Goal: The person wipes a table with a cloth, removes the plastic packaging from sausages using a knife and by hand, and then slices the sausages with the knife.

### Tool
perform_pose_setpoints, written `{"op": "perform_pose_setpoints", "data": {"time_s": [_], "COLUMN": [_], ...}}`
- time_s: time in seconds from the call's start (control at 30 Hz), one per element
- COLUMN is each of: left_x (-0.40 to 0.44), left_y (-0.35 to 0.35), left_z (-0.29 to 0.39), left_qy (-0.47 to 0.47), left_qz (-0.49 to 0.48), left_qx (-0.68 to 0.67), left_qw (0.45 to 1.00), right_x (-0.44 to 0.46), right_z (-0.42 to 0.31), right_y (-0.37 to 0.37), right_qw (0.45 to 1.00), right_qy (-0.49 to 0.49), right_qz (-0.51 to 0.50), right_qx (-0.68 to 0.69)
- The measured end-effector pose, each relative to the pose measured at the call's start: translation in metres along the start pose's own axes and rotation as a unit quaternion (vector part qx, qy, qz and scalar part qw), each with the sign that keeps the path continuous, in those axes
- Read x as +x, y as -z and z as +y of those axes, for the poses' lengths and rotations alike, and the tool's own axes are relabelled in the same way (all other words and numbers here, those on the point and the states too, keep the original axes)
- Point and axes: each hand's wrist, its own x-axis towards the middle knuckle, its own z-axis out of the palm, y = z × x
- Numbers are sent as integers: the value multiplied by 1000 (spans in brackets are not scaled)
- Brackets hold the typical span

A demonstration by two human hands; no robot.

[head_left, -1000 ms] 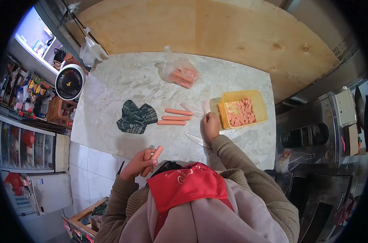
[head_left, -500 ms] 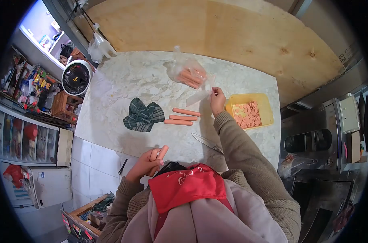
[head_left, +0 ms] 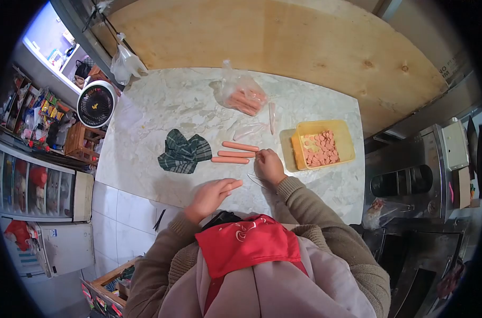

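Observation:
Three sausages lie side by side on the marble-patterned table. My right hand has its fingers curled at their right ends, its fingertips against the middle sausage. Over the front edge, my left hand points right with its fingers together round a sausage, mostly hidden by them. Two thin clear plastic wrapper strips rest beyond the sausages. A knife lies partly under my right wrist. Left of the sausages is a crumpled dark plaid cloth.
A yellow plastic container with sausage slices stands at the table's right. Towards the back lies a clear bag of sausages. A wooden board borders the table behind, and a fan stands at the left corner.
My right hand has let go of a plastic strip and come down and left to the sausages. My left hand has turned, its fingers now pointing right. The three sausages stay in place.

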Motion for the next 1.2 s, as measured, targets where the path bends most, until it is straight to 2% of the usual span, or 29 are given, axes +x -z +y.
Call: {"op": "perform_pose_setpoints", "data": {"time_s": [0.03,0.1,0.17,0.23,0.3,0.43,0.53,0.57,0.67,0.77,0.9,1.03,1.13,1.2], "left_x": [10,31,50,66,81,99,104,103,104,104,114,108,95,90], "left_y": [-6,-24,-42,-58,-66,-86,-101,-104,-106,-101,-76,-52,-43,-42], "left_z": [-1,-9,-16,-21,-17,-20,-29,-30,-31,-31,-53,-73,-72,-74], "left_qy": [-2,-19,-37,-63,-65,-65,-69,-61,-49,-126,-183,-152,-134,-130], "left_qz": [-2,-33,-36,-30,-43,-77,-93,-82,-66,77,55,71,116,122], "left_qx": [1,113,129,161,173,216,254,262,279,255,150,149,241,253], "left_qw": [1000,993,990,985,982,971,960,960,957,956,970,975,954,951], "right_x": [-2,-13,-33,-66,-101,-150,-170,-173,-180,-184,-183,-179,-173,-169], "right_z": [3,-1,-4,3,1,12,24,22,5,-14,-21,-17,-24,-30], "right_y": [-2,5,19,30,48,57,56,58,66,74,81,80,81,82], "right_qw": [1000,999,996,993,984,979,992,992,996,994,986,985,986,986], "right_qy": [0,-14,-38,-20,-45,-51,14,8,-35,-94,-142,-152,-145,-134], "right_qz": [-10,-20,-44,-11,-20,-35,-28,-23,-49,-50,-55,-55,-63,-79], "right_qx": [-15,-32,-68,-118,-172,-193,-123,-125,-65,2,62,65,59,57]}}
